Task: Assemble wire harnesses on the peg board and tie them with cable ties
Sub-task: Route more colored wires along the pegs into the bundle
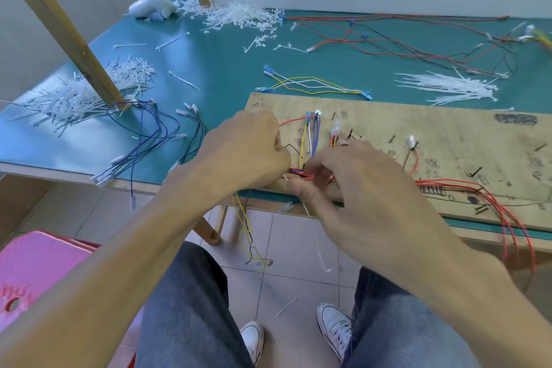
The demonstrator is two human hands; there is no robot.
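Red and blue wires run together as a bundle (297, 172) along the near edge of the board (448, 140), in the lower middle of the frame, its long axis lying left to right across the picture. The bundle sits right between my two hands, touching both. My left hand (248, 152) is curled closed on its left end, knuckles up, holding the wires together; the fingertips are hidden, so I judge the grip by the curl. My right hand (352, 185) is closed on it from the right, thumb below and fingers over the top, a little blurred. Whether it pinches a tie or only wires I cannot tell, though a thin white tail (305, 208) pokes out under the thumb. Yellow, white and blue leads rise from the bundle toward the top of the frame, to connectors hung on pegs (392, 138); more red wires trail off the board at lower right. Any cinching pull will have to go across the bundle, not along it. Spare ties (448, 86) lie on the table (224, 63) in the right middle of the frame, nearer my right hand.
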